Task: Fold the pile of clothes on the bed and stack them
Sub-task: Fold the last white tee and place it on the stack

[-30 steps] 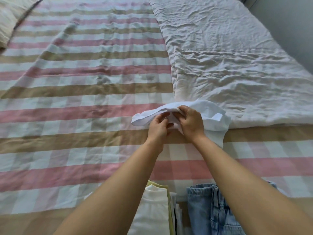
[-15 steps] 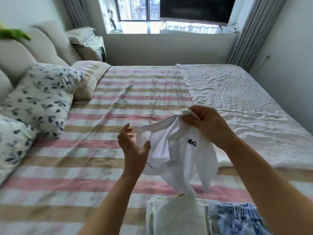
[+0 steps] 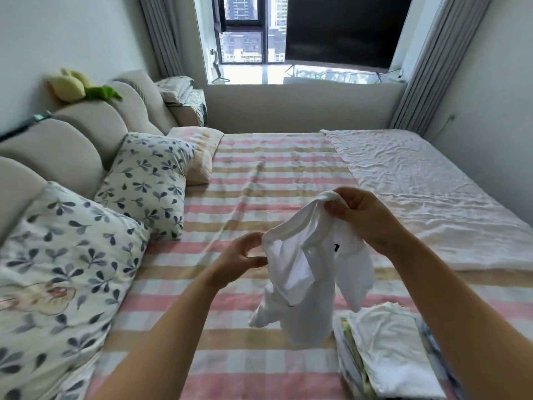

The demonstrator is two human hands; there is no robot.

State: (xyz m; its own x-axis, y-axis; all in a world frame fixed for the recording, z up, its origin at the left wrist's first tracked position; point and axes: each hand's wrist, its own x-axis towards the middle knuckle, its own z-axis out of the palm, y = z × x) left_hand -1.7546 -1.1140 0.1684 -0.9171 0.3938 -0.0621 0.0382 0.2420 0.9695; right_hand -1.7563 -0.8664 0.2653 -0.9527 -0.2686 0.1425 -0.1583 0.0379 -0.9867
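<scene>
- The bed (image 3: 288, 174) runs from 12 to 6 o'clock, and its striped sheet is your folding ground.
- The stack (image 3: 386, 353) of folded clothes lies at 5 o'clock, by the bed's near edge and under your right forearm.
- The shirt (image 3: 305, 284) hangs bunched and twisted in the air at the centre, off the bed. Its lowest fold dangles just left of the stack. Swing it right and it could drag the top piece askew.
- Your right hand (image 3: 360, 217), at 1 o'clock, pinches the shirt's top edge between thumb and fingers and seems to carry its weight. If that one pinch slips, the shirt drops in a heap.
- Your left hand (image 3: 239, 261), at 9 o'clock of the shirt, has its fingers curled at the cloth's edge. I cannot tell whether they hold any. Lay the shirt down before it is shaken straight and the fold will likely come out crooked.
</scene>
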